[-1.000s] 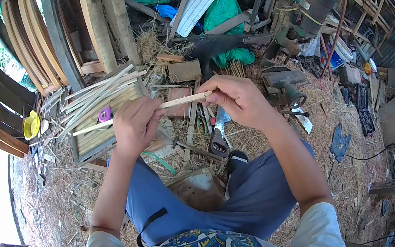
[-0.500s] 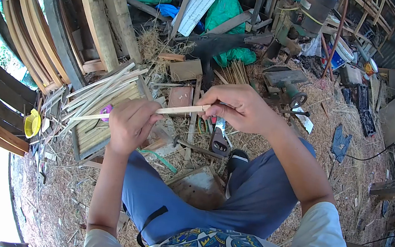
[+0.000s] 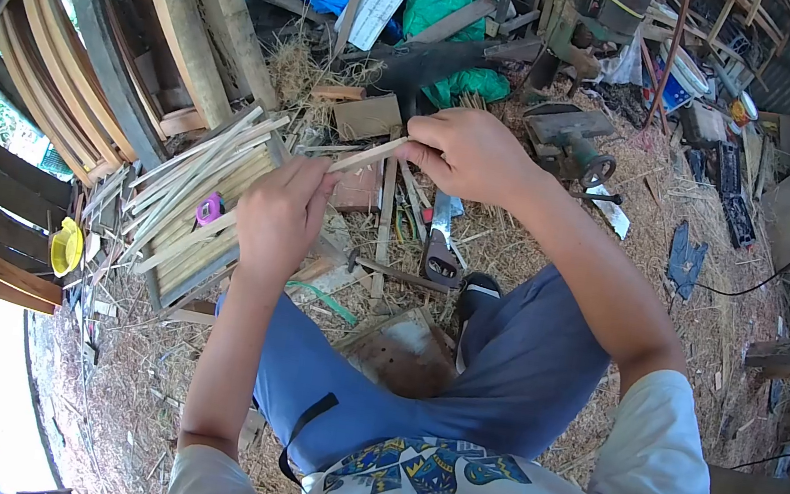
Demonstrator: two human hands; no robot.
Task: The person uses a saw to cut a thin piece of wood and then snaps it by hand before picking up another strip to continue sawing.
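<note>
A thin pale wooden strip point(image 3: 367, 155) spans my two hands, slanting up to the right. My left hand point(image 3: 280, 216) is closed around it, and the strip's wider lower end comes out past this hand toward the lower left. My right hand point(image 3: 469, 154) pinches the upper end between thumb and fingers. Below and left lies a slatted wooden panel point(image 3: 172, 268) heaped with loose wooden strips point(image 3: 209, 168). A purple tape measure point(image 3: 208, 209) rests there. Between my hands and feet are a handsaw point(image 3: 441, 259), a reddish block point(image 3: 360, 190) and a hammer point(image 3: 401, 273).
A scuffed board point(image 3: 398, 347) lies between my legs. Long planks point(image 3: 185, 15) lean at the upper left, near a yellow bowl point(image 3: 67, 247). A metal device with a wheel point(image 3: 576, 146) stands beyond my right hand. Shavings cover the ground point(image 3: 654, 273).
Both hands have risen with the strip, the right one most, so the strip tilts more steeply. The view has shifted slightly.
</note>
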